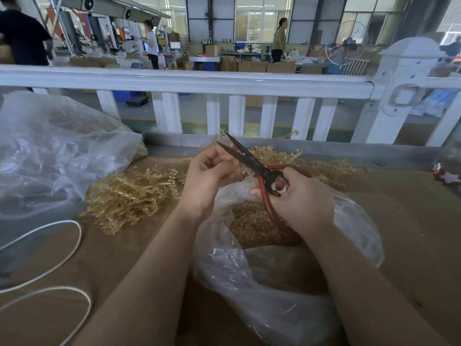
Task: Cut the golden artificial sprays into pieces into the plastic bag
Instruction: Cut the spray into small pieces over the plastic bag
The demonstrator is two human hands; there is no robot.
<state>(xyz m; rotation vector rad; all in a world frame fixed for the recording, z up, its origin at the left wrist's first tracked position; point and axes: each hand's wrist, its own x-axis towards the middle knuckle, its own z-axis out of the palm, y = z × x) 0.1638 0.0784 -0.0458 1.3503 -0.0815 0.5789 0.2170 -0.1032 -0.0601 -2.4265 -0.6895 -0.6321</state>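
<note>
My right hand (303, 199) grips the red handles of black-bladed scissors (245, 156), whose blades stand apart and point up and left. My left hand (209, 177) pinches a thin golden spray stem (250, 174) right at the blades, above the open clear plastic bag (249, 270). Cut golden pieces (252, 227) lie inside the bag. A heap of uncut golden sprays (134, 193) lies on the table to the left, and more sprays (326, 169) spread behind my hands.
A large crumpled clear bag (55, 151) sits at the left. White cord loops (50, 260) lie at the front left. A white fence rail (199, 82) runs along the table's far edge. A small red-and-white ornament (445, 174) lies at the right.
</note>
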